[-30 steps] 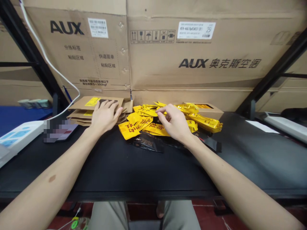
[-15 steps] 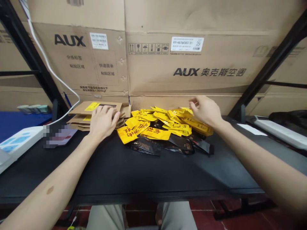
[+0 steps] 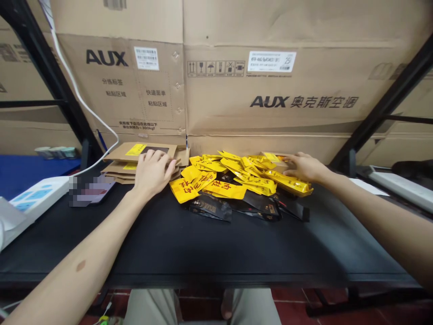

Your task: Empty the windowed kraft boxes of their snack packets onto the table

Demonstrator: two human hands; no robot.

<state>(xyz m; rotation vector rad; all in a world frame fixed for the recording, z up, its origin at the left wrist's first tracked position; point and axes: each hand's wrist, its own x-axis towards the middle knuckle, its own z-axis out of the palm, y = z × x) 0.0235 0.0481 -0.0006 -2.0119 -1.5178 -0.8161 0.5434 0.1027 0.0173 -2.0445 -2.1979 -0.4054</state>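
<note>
My left hand (image 3: 154,174) lies over the right part of a stack of flat brown cardboard boxes (image 3: 117,153), its fingers slightly apart on the top one. That top box carries a yellow label and a dark panel. At the back right, my right hand (image 3: 306,167) has its thumb and fingers around the end of a small cardboard box (image 3: 270,162) with a yellow label. This box is partly hidden behind a heap of yellow printed packets (image 3: 225,189). Several black packets (image 3: 209,206) lie along the front of the heap.
A black table (image 3: 203,248) carries everything. On the left are a phone (image 3: 93,192), partly pixelated, and a white power strip (image 3: 43,198) with a cable. Large cardboard panels (image 3: 216,104) stand behind. Black metal posts (image 3: 375,99) flank the table; white paper (image 3: 367,187) lies right.
My right hand has come down from above the heap to the small cardboard box, and its fingers have closed around the end. My left hand stays on the stack. The view has shifted slightly.
</note>
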